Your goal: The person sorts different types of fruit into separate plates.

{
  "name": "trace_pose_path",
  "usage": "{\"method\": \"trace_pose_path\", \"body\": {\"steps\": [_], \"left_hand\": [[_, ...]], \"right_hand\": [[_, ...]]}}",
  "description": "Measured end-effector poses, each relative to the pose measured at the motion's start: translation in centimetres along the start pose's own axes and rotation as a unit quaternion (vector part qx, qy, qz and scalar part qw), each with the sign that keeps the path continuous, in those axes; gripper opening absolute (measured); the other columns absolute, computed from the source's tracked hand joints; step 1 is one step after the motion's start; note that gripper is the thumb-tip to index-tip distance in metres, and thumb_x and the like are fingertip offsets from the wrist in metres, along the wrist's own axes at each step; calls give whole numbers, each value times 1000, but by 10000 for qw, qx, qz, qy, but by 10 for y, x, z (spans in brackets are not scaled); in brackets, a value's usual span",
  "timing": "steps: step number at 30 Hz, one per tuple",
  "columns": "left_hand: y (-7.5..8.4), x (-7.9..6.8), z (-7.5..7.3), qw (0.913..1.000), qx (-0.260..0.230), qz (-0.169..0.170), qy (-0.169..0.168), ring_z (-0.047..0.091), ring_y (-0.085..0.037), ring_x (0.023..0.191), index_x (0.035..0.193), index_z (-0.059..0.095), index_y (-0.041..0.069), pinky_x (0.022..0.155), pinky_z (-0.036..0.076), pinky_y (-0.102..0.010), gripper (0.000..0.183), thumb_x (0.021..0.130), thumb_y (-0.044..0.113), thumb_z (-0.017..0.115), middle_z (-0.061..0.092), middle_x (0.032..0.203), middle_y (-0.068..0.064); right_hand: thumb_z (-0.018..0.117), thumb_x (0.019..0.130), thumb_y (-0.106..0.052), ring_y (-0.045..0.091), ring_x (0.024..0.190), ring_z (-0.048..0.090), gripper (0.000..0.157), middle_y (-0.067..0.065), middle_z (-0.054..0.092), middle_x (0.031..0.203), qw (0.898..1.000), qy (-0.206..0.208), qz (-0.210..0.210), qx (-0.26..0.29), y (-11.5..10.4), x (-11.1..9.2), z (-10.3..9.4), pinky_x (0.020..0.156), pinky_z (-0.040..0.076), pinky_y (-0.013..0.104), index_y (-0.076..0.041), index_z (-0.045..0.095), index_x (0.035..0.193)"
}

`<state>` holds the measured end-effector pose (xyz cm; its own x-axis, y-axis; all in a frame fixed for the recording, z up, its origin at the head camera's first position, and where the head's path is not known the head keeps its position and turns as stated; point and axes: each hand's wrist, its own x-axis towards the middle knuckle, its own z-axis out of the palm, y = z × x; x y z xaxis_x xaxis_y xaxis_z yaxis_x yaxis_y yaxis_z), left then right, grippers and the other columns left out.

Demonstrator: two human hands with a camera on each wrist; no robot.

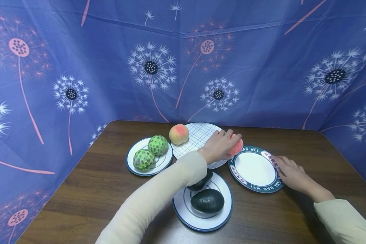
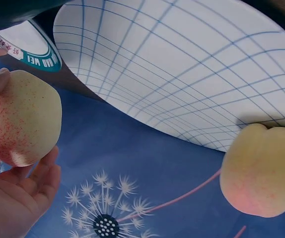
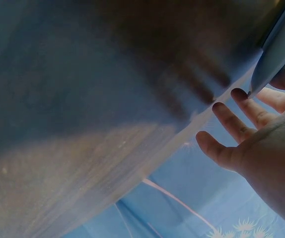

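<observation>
My left hand (image 1: 220, 145) grips a pink-and-cream peach (image 2: 26, 118) between thumb and fingers, over the right edge of a white plate with a blue grid (image 2: 182, 64). A second peach (image 1: 178, 134) rests at that plate's left side. To the right, a plate with a dark green, lettered rim (image 1: 245, 184) lies on the table with a bare white middle. My right hand (image 1: 295, 176) touches the right rim of this plate with fingers extended. In the right wrist view its fingers (image 3: 229, 124) are spread beside the rim.
A blue-rimmed plate (image 1: 228, 206) with two dark avocados (image 1: 208, 201) stands in front, partly under my left forearm. Two green bumpy fruits (image 1: 144, 160) lie on another blue-rimmed plate (image 1: 130, 164) at left. A blue dandelion-print cloth (image 1: 183, 67) hangs behind the wooden table (image 1: 88, 183).
</observation>
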<state>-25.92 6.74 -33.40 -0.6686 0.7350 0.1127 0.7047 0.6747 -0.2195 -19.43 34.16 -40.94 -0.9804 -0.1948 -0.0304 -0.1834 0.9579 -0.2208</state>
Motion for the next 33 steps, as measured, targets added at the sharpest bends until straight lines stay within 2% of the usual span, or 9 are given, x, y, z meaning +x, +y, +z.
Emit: {"method": "trace_pose_path", "body": {"steps": [6, 16, 27, 33], "left_hand": [[9, 10, 0, 9998, 67, -6, -171, 45, -20, 120, 141, 25, 24, 103, 38, -34, 80, 77, 49, 66, 41, 136, -3], [24, 23, -3, 9974, 514, 13, -507, 44, -19, 121, 142, 24, 26, 104, 36, -33, 79, 78, 52, 63, 41, 138, 1], [33, 32, -8, 9965, 724, 55, -411, 48, -17, 116, 139, 27, 28, 98, 40, -30, 70, 80, 49, 60, 44, 135, 3], [41, 40, -10, 9953, 721, -63, -637, 46, -17, 119, 140, 25, 31, 102, 37, -31, 71, 81, 48, 61, 42, 137, 5]], "right_hand": [[52, 88, -11, 51, 115, 31, 56, 32, 34, 129, 10000, 33, 3, -72, 1, 0, 1, 86, 26, 73, 5, 29, 137], [51, 88, -10, 51, 115, 34, 55, 30, 36, 129, 9999, -9, -83, -81, 0, 1, -2, 84, 29, 73, 4, 30, 136], [50, 89, -12, 51, 113, 35, 53, 31, 37, 128, 9999, -29, -47, -133, 0, 2, -1, 83, 30, 72, 4, 31, 136], [50, 90, -13, 52, 112, 35, 52, 31, 37, 127, 9999, -33, -79, -144, 0, 1, -1, 81, 31, 72, 4, 31, 135]]}}
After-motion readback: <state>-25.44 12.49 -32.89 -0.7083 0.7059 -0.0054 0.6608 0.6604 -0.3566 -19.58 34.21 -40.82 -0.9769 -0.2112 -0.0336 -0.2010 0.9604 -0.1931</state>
